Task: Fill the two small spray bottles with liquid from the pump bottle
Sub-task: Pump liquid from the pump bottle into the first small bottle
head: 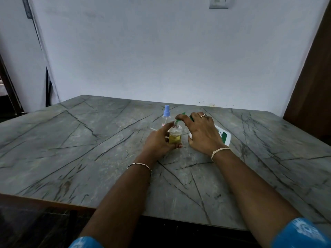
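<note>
My left hand (159,140) grips a small clear spray bottle (175,135) with its cap off; it stands upright on the table and holds yellow liquid to about halfway. My right hand (202,133) rests over the white pump bottle (223,136) and presses its green pump head, whose green nozzle (179,118) sits right over the open bottle's neck. Most of the pump bottle is hidden under my right hand. A second small clear spray bottle (166,115) with a blue spray cap stands just behind, untouched.
The grey marble-patterned table (89,149) stretches wide on both sides. A thin white stick-like piece (153,129), perhaps a spray tube, lies behind my left hand. A pale wall stands behind the table and a dark wooden panel (311,86) on the right.
</note>
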The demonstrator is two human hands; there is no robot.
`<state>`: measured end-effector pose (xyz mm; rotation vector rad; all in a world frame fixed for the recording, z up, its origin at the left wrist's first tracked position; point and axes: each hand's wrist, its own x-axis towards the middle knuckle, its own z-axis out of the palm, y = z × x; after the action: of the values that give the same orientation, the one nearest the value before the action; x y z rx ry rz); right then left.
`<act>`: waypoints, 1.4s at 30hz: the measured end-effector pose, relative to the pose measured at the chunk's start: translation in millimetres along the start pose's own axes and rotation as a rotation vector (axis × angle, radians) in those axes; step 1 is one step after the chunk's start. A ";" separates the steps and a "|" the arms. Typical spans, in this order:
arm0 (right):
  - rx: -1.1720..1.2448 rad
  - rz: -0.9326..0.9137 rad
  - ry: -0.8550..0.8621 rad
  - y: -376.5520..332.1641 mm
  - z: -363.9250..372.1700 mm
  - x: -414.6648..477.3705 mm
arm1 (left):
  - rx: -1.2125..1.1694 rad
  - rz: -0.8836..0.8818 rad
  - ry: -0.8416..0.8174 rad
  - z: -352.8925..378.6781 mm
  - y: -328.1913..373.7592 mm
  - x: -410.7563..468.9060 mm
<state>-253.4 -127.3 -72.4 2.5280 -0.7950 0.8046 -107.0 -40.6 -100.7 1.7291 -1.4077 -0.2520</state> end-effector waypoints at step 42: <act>-0.046 -0.035 -0.006 2.1 -0.3 -0.9 | 0.033 -0.016 0.005 -0.5 2.2 -0.9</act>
<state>-255.4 -128.4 -72.4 2.4975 -0.7601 0.7596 -108.5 -39.5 -99.2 1.7671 -1.4027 -0.2343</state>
